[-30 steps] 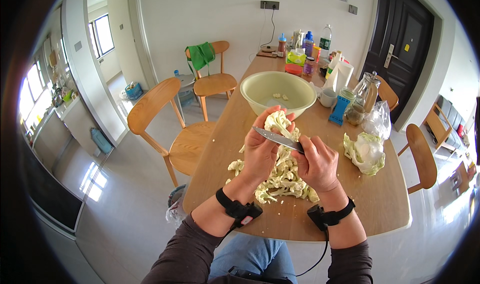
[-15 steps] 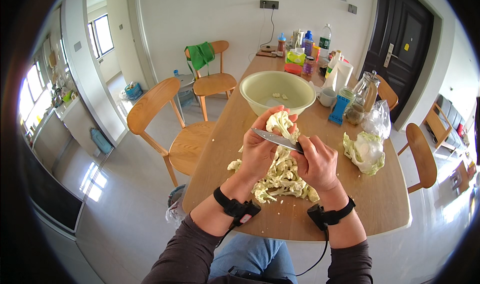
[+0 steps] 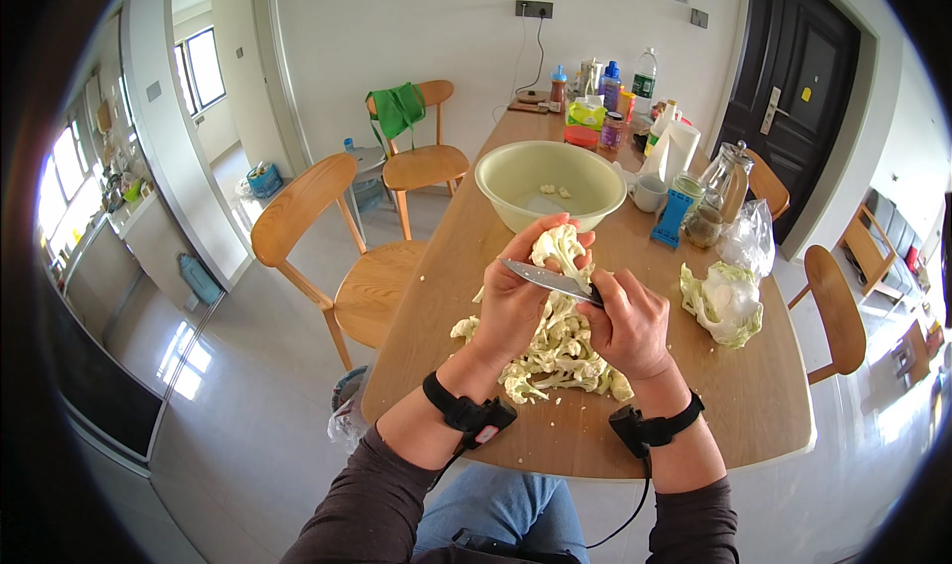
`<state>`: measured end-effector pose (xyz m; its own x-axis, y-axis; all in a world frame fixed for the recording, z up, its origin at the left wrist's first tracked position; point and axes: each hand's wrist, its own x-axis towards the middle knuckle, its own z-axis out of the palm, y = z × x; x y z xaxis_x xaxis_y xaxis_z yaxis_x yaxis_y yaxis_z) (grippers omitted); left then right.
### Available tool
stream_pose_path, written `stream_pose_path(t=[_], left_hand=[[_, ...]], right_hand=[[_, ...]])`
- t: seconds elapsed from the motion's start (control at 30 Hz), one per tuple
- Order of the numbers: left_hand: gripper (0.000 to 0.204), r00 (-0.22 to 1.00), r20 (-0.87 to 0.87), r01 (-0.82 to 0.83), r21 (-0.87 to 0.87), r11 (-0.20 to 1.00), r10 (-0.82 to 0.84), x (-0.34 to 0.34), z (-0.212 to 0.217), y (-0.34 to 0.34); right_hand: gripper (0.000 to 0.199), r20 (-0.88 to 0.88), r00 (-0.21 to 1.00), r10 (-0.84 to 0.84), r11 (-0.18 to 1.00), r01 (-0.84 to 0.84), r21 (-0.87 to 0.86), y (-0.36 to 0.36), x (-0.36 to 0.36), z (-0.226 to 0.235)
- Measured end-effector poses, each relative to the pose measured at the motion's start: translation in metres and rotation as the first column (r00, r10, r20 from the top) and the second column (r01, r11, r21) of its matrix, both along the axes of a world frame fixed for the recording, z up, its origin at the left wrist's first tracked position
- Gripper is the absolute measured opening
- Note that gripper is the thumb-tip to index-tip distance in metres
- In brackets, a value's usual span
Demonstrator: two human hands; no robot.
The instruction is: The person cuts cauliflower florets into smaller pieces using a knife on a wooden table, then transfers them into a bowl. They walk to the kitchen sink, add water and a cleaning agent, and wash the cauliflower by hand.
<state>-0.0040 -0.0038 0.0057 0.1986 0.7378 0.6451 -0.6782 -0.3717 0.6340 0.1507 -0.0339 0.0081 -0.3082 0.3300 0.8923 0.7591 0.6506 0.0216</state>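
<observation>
My left hand is closed around a pale cauliflower floret, held up over the table. In my right hand is a knife, gripped by its dark handle. Its blade points left and lies across the floret's stem side, close to my left fingers. Below both hands a heap of cut cauliflower pieces spreads over the wood, partly hidden by my hands. Beyond them stands a large pale green bowl with a few small white pieces at its bottom.
On the wooden table, to the right, lie a leafy cauliflower remnant and a clear plastic bag. A blue packet, a white mug and a glass pitcher stand behind. Wooden chairs flank the table.
The floret has turned slightly in my left hand, showing more of its pale side. The knife has barely shifted; everything else stays put.
</observation>
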Motion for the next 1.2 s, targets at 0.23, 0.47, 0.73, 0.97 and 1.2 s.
stream_pose_path(t=[0.23, 0.47, 0.73, 0.97, 1.2], left_hand=[[0.051, 0.975, 0.059, 0.219, -0.157, 0.963, -0.212, 0.000, 0.001, -0.002], [0.049, 0.998, 0.040, 0.046, -0.025, 0.999, -0.045, 0.003, -0.002, -0.003], [0.047, 0.994, 0.037, 0.105, -0.012, 0.994, -0.105, 0.007, -0.003, -0.008], [0.046, 0.971, 0.184, 0.176, -0.105, 0.979, -0.155, 0.014, -0.006, -0.012], [0.043, 0.978, 0.181, 0.118, -0.065, 0.991, -0.104, 0.014, -0.007, -0.013]], right_hand=[[0.032, 0.005, 1.000, 0.012, 1.000, -0.012, 0.010, 0.000, 0.000, -0.001], [0.031, -0.005, 1.000, -0.008, 1.000, 0.008, -0.006, 0.000, 0.000, -0.001], [0.029, -0.007, 1.000, -0.027, 0.999, 0.027, -0.029, 0.000, 0.000, -0.002], [0.027, -0.063, 0.997, -0.052, 0.998, 0.050, -0.023, 0.000, -0.004, -0.004], [0.026, -0.048, 0.996, -0.073, 0.996, 0.071, -0.045, -0.003, -0.006, -0.003]])
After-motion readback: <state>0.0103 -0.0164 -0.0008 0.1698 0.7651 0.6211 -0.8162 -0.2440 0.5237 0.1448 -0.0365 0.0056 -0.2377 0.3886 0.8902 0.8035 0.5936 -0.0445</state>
